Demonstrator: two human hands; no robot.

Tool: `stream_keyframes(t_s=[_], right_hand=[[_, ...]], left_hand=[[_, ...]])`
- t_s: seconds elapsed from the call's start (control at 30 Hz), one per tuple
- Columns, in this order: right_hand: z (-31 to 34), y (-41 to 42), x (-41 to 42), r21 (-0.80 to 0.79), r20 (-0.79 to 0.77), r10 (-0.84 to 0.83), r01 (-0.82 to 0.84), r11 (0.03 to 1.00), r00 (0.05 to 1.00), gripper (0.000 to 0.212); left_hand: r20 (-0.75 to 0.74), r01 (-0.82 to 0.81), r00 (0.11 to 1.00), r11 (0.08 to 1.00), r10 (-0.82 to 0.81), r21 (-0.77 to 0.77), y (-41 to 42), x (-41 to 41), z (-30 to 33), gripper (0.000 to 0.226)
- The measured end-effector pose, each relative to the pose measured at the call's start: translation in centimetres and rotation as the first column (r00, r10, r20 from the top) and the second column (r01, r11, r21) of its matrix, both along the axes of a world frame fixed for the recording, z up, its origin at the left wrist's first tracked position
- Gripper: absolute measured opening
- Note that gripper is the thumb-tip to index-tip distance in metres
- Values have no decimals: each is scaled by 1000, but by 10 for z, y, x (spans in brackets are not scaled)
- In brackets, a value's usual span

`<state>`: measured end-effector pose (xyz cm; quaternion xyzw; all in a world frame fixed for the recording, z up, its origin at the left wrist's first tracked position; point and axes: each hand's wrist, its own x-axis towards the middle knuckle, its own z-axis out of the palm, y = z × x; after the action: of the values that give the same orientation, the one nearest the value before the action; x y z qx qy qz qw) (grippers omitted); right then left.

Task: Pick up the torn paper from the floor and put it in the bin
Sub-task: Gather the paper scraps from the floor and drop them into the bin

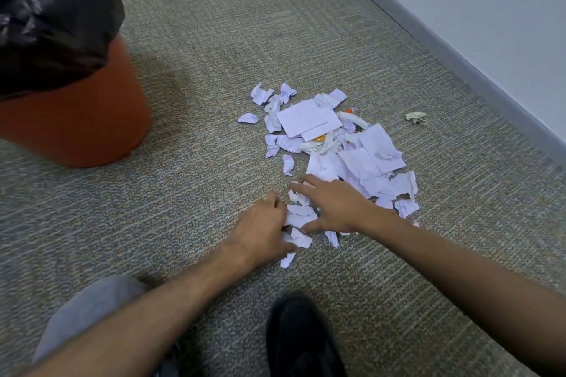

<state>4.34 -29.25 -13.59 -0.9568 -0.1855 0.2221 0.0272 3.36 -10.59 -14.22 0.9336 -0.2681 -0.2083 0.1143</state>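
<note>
A pile of torn white paper [333, 144] lies on the carpet in the middle of the view. At its near edge my left hand [260, 229] has its fingers curled round several scraps [298, 239]. My right hand [333, 205] lies just to the right with fingers spread flat over other scraps, palm down. The orange bin [76, 119], lined with a black bag [52, 15], stands at the far left, apart from the pile.
A crumpled yellowish scrap [415, 116] lies alone to the right of the pile. A grey skirting and white wall [490, 9] run along the right. My black shoe [301, 340] and grey-clad knee [88, 312] are at the bottom.
</note>
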Motion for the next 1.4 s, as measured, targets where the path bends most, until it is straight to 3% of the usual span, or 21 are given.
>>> stream_keyframes(t_s=[0.17,0.4,0.53,0.7,0.87,1.03,1.23,1.4], right_hand=[[-3,7,0,84,11,8,-9,996,1000,57],[-10,4,-5,246,-5,-98,96,964,995,30],[-15,-3,-4,351,-13,-159,154,924,987,25],[4,-8,4,576,-87,-331,319,753,940,15],[58,10,27,792,-174,-445,394,467,878,15],[126,48,60,895,-163,-440,320,310,883,13],[207,118,106,943,-75,-363,184,276,929,19],[260,192,144,966,-34,-240,94,242,970,25]], left_hand=[[-5,-53,999,996,53,-65,-5,-8,-4,41],[-92,-246,968,955,233,-167,-5,-9,-13,0],[-186,-317,942,924,281,-212,-1,-3,-19,14],[-245,-412,906,848,344,-334,9,15,-3,26],[-169,-456,880,686,445,-567,33,40,56,21],[-16,-415,818,571,575,-708,76,60,125,12],[199,-281,706,527,679,-802,136,89,207,12],[396,-242,514,572,761,-784,188,115,260,19]])
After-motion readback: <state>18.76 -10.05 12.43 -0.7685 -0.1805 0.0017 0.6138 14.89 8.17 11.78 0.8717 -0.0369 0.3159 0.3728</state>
